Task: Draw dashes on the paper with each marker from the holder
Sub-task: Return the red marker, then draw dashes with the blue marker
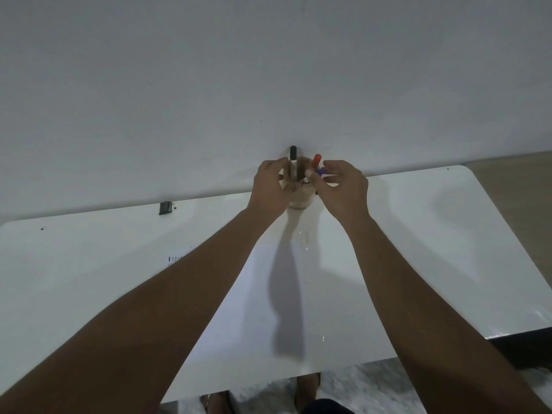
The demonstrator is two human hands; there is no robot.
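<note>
From my feed, both forearms are bare from the elbow down, with no sleeves, watch or rings showing. The left hand (pixel 270 188) and right hand (pixel 343 189) are bare too. At the bottom edge I see feet (pixel 307 389) in what look like sandals.
</note>
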